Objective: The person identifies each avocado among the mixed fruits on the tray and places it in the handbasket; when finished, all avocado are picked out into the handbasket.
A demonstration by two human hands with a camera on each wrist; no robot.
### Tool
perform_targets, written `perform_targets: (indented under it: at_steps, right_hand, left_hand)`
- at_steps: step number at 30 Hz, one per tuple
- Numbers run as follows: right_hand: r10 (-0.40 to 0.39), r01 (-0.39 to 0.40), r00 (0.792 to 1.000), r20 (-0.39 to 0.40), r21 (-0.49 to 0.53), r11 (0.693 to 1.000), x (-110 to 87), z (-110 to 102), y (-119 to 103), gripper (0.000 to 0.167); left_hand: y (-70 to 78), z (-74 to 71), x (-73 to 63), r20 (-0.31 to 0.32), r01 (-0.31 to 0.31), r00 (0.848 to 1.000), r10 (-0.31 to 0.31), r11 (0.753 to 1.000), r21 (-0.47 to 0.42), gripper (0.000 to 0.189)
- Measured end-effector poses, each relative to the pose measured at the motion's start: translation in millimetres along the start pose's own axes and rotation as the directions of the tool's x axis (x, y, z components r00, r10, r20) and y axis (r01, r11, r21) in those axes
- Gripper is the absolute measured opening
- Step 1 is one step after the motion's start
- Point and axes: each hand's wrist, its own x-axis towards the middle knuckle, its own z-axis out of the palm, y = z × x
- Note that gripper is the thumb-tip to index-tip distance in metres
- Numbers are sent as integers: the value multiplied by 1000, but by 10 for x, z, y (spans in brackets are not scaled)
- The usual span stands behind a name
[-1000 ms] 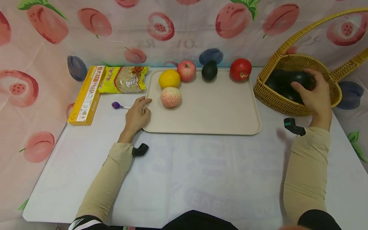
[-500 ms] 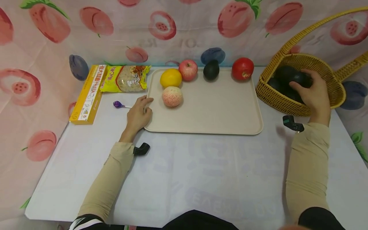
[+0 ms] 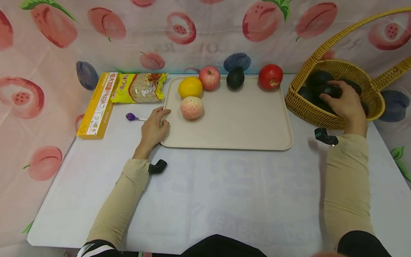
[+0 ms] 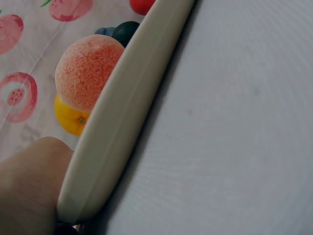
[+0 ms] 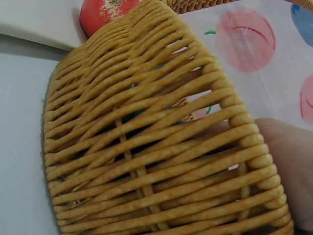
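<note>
My left hand (image 3: 155,129) grips the left edge of a beige tray (image 3: 247,117); the left wrist view shows it at the tray's outer wall (image 4: 122,117). On the tray sit a yellow lemon-like fruit (image 3: 190,87), a speckled pinkish peach (image 3: 192,107), a red apple (image 3: 209,78), a dark green avocado (image 3: 235,78) and a red tomato-like fruit (image 3: 270,76). My right hand (image 3: 348,103) reaches into a woven basket (image 3: 308,117) and holds a dark avocado (image 3: 331,90) between thumb and fingers. Several similar dark fruits lie around it. In the right wrist view the basket wall mostly hides the hand.
Left of the tray lie a yellow pasta box (image 3: 97,107), a yellow noodle packet (image 3: 141,88) and a purple lollipop (image 3: 131,116), its stick end near my left hand. The basket's tall handle (image 3: 321,46) arches at the right. Fruit-printed cloth hangs behind the table.
Inside the basket, my right hand has shifted slightly left and lower with the dark avocado, and more of the dark fruits show around it. My left hand stays at the tray edge.
</note>
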Motion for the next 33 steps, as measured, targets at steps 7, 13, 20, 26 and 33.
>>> perform_targets:
  at_steps: [7, 13, 20, 26, 33]
  right_hand:
    - [10, -10, 1000, 8, 13, 1000, -9, 11, -11, 74]
    - [-18, 18, 1000, -8, 20, 1000, -5, 12, -10, 74]
    - [-69, 79, 987, -143, 68, 995, -30, 40, -7, 63]
    - [-18, 70, 959, -283, 175, 982, -90, 73, -39, 49]
    - [-55, 197, 925, -377, 351, 916, -109, 94, -100, 40]
  left_hand:
    - [-6, 2, 0, -1, -2, 1000, 2, 1000, 2, 44]
    - [-10, 2, 0, 0, 0, 1000, 0, 1000, 3, 45]
    - [-8, 3, 4, -1, -3, 1000, 3, 1000, -3, 44]
    - [-16, 8, -1, 0, -5, 1000, 5, 1000, -4, 44]
    - [-16, -3, 0, -7, -16, 1000, 15, 1000, -4, 43]
